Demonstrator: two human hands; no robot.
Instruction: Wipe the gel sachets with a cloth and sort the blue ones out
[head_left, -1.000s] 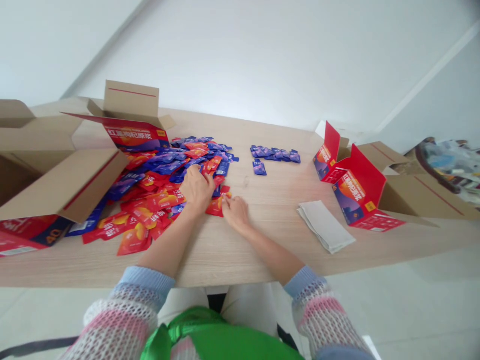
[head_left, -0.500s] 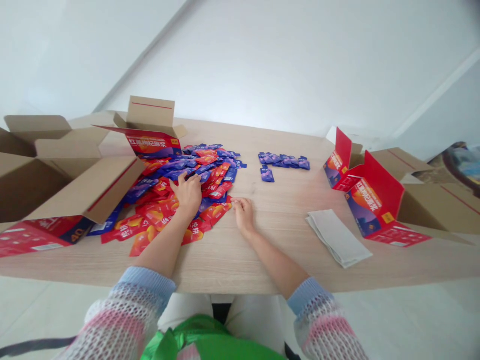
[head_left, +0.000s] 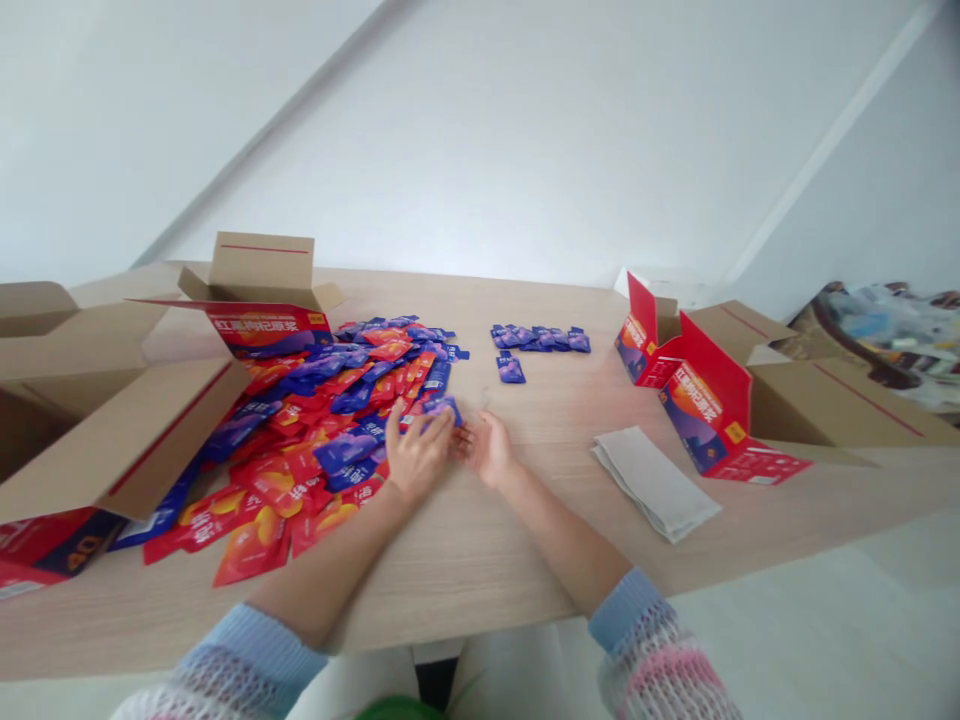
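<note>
A mixed pile of red sachets [head_left: 264,532] and blue sachets [head_left: 349,445] covers the table's left part. At the pile's right edge, my left hand [head_left: 420,452] has its fingers over a blue sachet [head_left: 444,408], gripping it. My right hand [head_left: 487,450] faces it from the right, palm inward and fingers loosely curled apart, with nothing visible in it. Farther back lies a row of blue sachets [head_left: 540,339], with a single blue sachet [head_left: 511,368] just in front of it.
Open red cartons stand at the back left [head_left: 270,328], front left [head_left: 150,440] and right [head_left: 701,410]. A folded pale cloth [head_left: 656,482] lies right of my right hand. Behind the table [head_left: 465,580] rises a white wall [head_left: 525,150].
My left hand has moved right from the pile's middle to its edge, now with a blue sachet. My right hand has opened beside it. The camera view has shifted.
</note>
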